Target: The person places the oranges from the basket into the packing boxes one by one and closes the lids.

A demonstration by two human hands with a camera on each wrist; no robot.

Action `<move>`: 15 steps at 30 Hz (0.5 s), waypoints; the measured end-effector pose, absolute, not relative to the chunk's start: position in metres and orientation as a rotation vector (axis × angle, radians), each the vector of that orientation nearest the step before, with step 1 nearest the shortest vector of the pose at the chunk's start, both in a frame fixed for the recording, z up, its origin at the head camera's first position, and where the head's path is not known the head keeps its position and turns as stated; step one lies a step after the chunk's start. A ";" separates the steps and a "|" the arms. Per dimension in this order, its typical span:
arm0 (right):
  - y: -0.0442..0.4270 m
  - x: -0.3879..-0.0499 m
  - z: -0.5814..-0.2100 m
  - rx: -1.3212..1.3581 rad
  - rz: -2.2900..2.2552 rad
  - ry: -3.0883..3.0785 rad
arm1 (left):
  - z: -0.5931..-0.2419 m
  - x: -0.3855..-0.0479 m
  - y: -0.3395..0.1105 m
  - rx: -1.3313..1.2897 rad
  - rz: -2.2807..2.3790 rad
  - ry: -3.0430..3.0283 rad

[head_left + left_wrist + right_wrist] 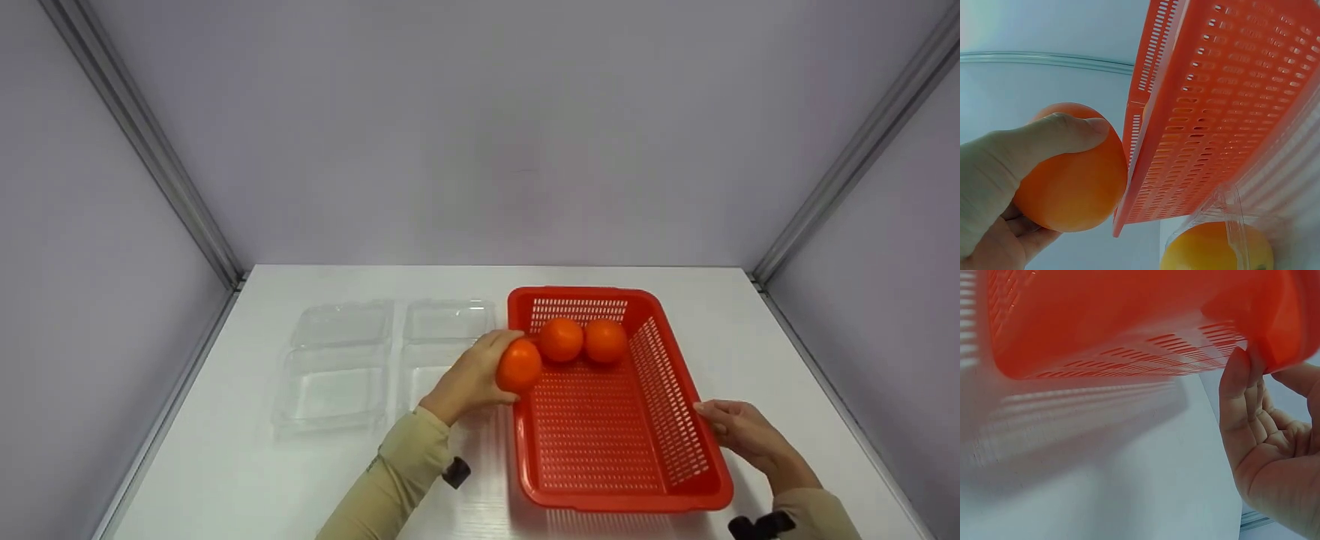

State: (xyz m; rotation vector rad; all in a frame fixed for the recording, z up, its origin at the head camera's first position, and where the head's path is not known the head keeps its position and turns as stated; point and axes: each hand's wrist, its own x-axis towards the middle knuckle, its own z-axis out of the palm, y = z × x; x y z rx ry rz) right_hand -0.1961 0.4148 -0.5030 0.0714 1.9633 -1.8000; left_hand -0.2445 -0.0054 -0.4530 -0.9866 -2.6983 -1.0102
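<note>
My left hand (471, 377) grips an orange (520, 366) above the left rim of a red plastic basket (622, 501). In the left wrist view the thumb lies across the near side of this orange, with fingers curled behind it. Two more oranges, a left one (561, 340) and a right one (605, 341), sit side by side at the basket's far end. My right hand (746, 436) pinches the basket's right rim; its fingers reach under the edge in the right wrist view. Low in the left wrist view, another orange (1216, 250) sits inside clear plastic.
Two clear hinged plastic boxes stand left of the basket: a left box (337, 390) with its lid raised, and a right box (450, 321) partly hidden by my left hand. The white table (210, 465) is bounded by pale walls behind and at both sides.
</note>
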 end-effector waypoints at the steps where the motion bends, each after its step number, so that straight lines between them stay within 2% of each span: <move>1: 0.415 -0.196 -0.503 0.073 -1.798 1.965 | -0.453 -0.244 -0.006 -0.978 -1.017 -2.702; 15: 0.413 -0.195 -0.502 0.010 -1.811 1.962 | -0.457 -0.246 -0.018 -0.921 -1.046 -2.707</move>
